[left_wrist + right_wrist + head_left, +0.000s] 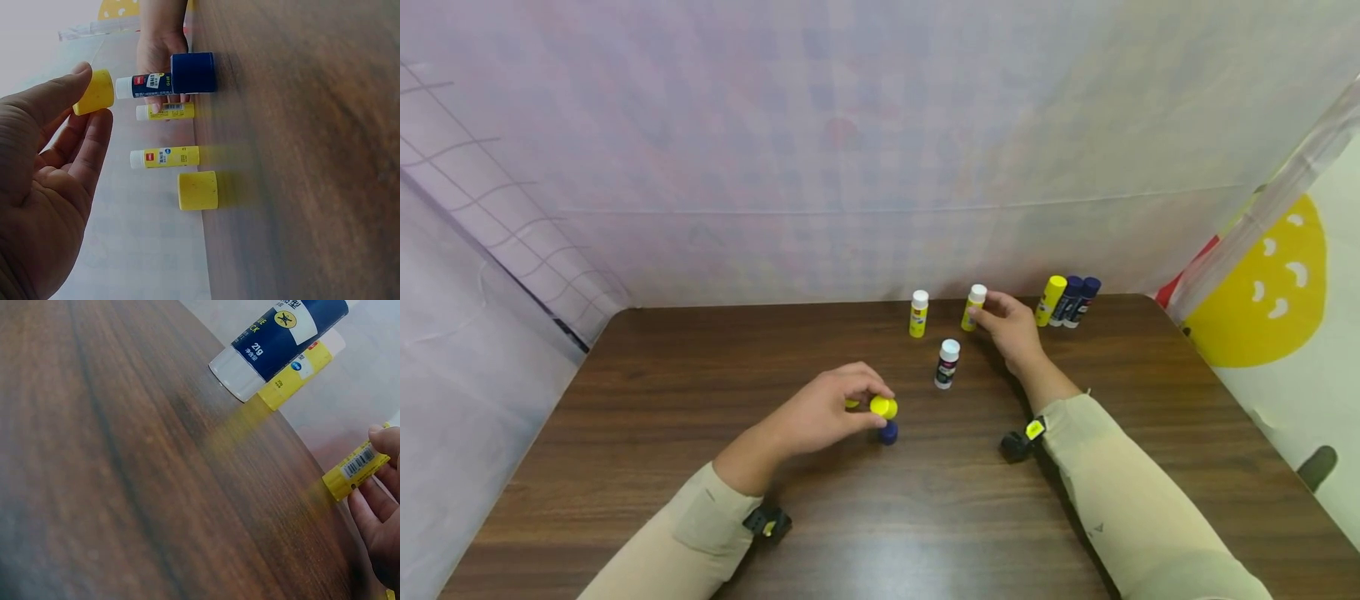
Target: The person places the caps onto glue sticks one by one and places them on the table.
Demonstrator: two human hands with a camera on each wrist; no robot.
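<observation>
My left hand (pixel 827 408) pinches a yellow glue-stick cap (pixel 97 92) between thumb and fingers, raised above the table. Close by, a navy cap (pixel 888 432) stands on the table. Another yellow cap (pixel 198 190) stands on the wood, mostly hidden behind the left hand in the head view. Farther back, my right hand (pixel 1011 327) grips a yellow glue stick (pixel 971 312) with a white top, upright near the table's back edge. To its left stands a second uncapped yellow glue stick (pixel 918 315). A navy uncapped glue stick (pixel 947 365) stands nearer, between the hands.
At the back right, a yellow-capped glue stick (pixel 1050 300) stands beside two navy-capped glue sticks (pixel 1065 302), all in a tight row. The brown wooden table (pixel 880 533) ends at a pale cloth curtain (pixel 790 250).
</observation>
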